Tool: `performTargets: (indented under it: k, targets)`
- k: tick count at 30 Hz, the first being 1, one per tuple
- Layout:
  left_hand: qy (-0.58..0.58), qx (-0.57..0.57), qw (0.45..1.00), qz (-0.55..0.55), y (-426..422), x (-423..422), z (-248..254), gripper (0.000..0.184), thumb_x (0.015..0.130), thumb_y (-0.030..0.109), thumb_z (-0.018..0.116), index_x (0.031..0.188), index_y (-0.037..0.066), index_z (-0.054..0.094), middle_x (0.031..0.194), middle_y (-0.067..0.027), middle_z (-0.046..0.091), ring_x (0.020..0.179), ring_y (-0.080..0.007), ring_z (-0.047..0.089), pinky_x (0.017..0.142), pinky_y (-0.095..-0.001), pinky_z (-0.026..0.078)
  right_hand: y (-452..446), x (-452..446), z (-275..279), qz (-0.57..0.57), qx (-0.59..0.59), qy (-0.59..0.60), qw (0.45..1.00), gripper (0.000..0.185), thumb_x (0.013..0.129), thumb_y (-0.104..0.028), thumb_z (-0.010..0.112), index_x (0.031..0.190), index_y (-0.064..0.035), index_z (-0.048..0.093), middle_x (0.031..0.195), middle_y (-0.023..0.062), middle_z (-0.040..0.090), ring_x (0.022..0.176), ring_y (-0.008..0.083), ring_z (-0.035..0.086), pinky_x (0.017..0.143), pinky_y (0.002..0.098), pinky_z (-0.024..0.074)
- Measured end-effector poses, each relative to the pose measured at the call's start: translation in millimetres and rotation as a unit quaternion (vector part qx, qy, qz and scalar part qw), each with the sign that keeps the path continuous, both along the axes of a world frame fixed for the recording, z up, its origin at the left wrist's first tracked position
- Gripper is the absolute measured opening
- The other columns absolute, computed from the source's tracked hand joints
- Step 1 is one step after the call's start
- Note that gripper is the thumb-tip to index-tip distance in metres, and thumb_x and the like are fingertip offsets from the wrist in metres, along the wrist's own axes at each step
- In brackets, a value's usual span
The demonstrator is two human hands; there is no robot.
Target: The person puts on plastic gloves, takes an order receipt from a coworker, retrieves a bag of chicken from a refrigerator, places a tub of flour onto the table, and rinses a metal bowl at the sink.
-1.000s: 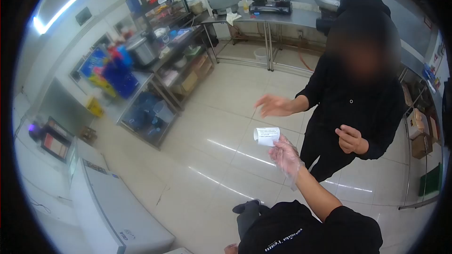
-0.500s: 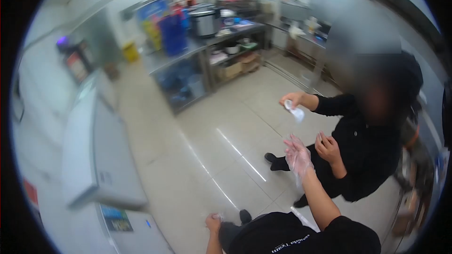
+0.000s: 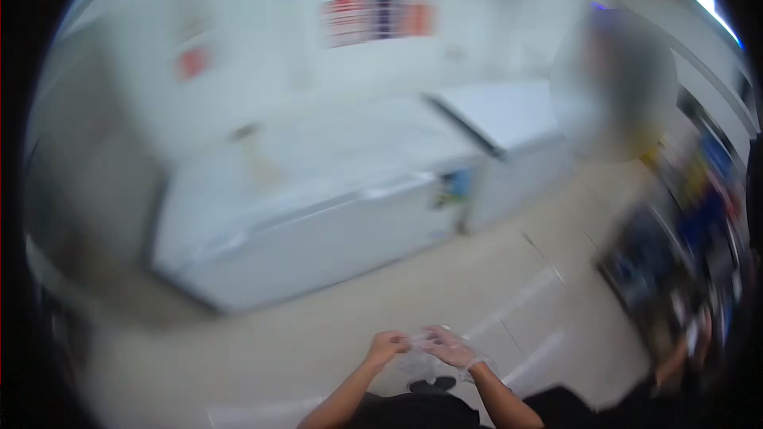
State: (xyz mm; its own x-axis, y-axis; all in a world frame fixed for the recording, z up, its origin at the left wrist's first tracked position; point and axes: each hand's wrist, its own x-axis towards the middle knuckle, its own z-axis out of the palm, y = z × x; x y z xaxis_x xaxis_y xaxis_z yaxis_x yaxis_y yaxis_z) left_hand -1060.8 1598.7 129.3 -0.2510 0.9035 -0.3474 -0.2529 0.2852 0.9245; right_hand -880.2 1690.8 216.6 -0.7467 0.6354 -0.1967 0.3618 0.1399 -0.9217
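My left hand (image 3: 389, 346), bare, is closed with its fingertips pinched on a clear plastic glove (image 3: 416, 364) that hangs down in front of my body. My right hand (image 3: 447, 347) wears a similar see-through glove, loose and wrinkled around the wrist. Its fingers meet the hanging glove from the other side and look closed on its edge, though motion blur softens the detail.
Long white chest freezers (image 3: 342, 214) stand along the wall ahead, below posters (image 3: 377, 20). A co-worker's hand (image 3: 698, 342) with something white in it shows at the right edge, near a metal table (image 3: 636, 270) with things on it. Tiled floor (image 3: 318, 342) lies between.
My view has swung left from the co-worker to the freezers. My gloved right hand, earlier stretched out open toward the co-worker, has come back to meet my left hand at the plastic glove.
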Motion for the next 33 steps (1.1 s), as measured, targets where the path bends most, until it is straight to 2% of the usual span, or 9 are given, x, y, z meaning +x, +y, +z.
performTargets:
  k: [2,6,15,18,21,24,29,32,33]
  targets:
    - [-0.046,0.022,0.997,0.057,-78,-39,4,0.019,0.078,0.003,0.063,0.096,0.000,0.066,0.085,-0.0080,0.067,0.077,-0.0145,0.064,0.070,-0.0248,0.052,-29,-67,-12,0.184,0.053,-0.055,0.980,0.033,0.086,-0.033,0.062,0.099,-0.0024,0.060,0.077,0.0075,0.059,0.074,0.0158,0.055,0.065,0.0302,0.0449]
    - [-0.072,0.053,0.979,0.184,-249,-135,20,0.020,0.080,0.006,0.062,0.099,0.002,0.066,0.085,-0.0035,0.065,0.077,-0.0102,0.060,0.070,-0.0236,0.049,-140,-207,-45,0.339,0.028,-0.065,0.938,0.023,0.083,-0.025,0.064,0.075,-0.0039,0.061,0.063,0.0004,0.052,0.061,0.0099,0.045,0.056,0.0295,0.0390]
    - [-0.061,0.086,0.837,0.536,-612,-160,34,0.020,0.091,0.017,0.053,0.099,0.006,0.067,0.082,0.0011,0.061,0.075,-0.0071,0.055,0.067,-0.0235,0.046,-509,-419,4,0.659,0.093,-0.044,0.745,0.015,0.083,-0.014,0.059,0.074,-0.0021,0.061,0.062,0.0018,0.053,0.059,0.0098,0.045,0.054,0.0285,0.0392]
    - [-0.096,0.070,0.724,0.679,-669,-151,54,0.022,0.091,0.022,0.059,0.100,0.004,0.066,0.087,0.0012,0.062,0.078,-0.0070,0.053,0.071,-0.0241,0.045,-593,-470,-14,0.736,0.083,0.112,0.662,0.015,0.081,-0.014,0.059,0.072,-0.0015,0.061,0.062,0.0050,0.056,0.058,0.0133,0.048,0.056,0.0297,0.0418]
    - [-0.021,0.059,0.596,0.800,-738,-198,64,0.019,0.085,0.024,0.066,0.087,0.005,0.068,0.075,0.0017,0.062,0.068,-0.0073,0.053,0.063,-0.0239,0.045,-711,-530,15,0.731,0.146,0.096,0.660,0.016,0.078,-0.017,0.060,0.073,-0.0017,0.063,0.066,0.0074,0.060,0.061,0.0156,0.054,0.059,0.0298,0.0443]
    - [0.083,0.061,0.507,0.856,-830,-234,49,0.016,0.082,0.020,0.066,0.079,0.005,0.068,0.068,-0.0005,0.062,0.061,-0.0082,0.054,0.056,-0.0242,0.044,-818,-585,10,0.779,0.098,0.097,0.611,0.015,0.081,-0.016,0.059,0.075,-0.0019,0.062,0.066,0.0056,0.059,0.063,0.0129,0.055,0.059,0.0282,0.0446]
    - [0.109,0.026,0.461,0.880,-985,-243,66,0.015,0.081,0.018,0.066,0.074,0.005,0.068,0.064,-0.0006,0.061,0.060,-0.0073,0.053,0.056,-0.0247,0.044,-991,-638,3,0.850,-0.038,-0.011,0.526,0.016,0.085,-0.017,0.058,0.079,-0.0025,0.061,0.069,0.0029,0.060,0.063,0.0103,0.055,0.057,0.0275,0.0450]
    - [0.115,-0.092,0.445,0.883,-1065,-234,65,0.016,0.081,0.020,0.066,0.077,0.005,0.069,0.067,-0.0017,0.063,0.061,-0.0078,0.055,0.056,-0.0250,0.045,-1099,-654,4,0.898,0.057,-0.046,0.435,0.022,0.081,-0.023,0.060,0.084,-0.0015,0.065,0.068,0.0088,0.061,0.066,0.0168,0.056,0.062,0.0305,0.0454]
    - [0.097,-0.066,0.399,0.910,-1087,-234,55,0.019,0.081,0.023,0.067,0.077,0.004,0.069,0.068,-0.0024,0.064,0.062,-0.0079,0.056,0.057,-0.0249,0.045,-1132,-667,-2,0.916,0.087,-0.032,0.391,0.025,0.083,-0.025,0.059,0.089,-0.0013,0.065,0.071,0.0098,0.062,0.069,0.0179,0.057,0.065,0.0313,0.0460]
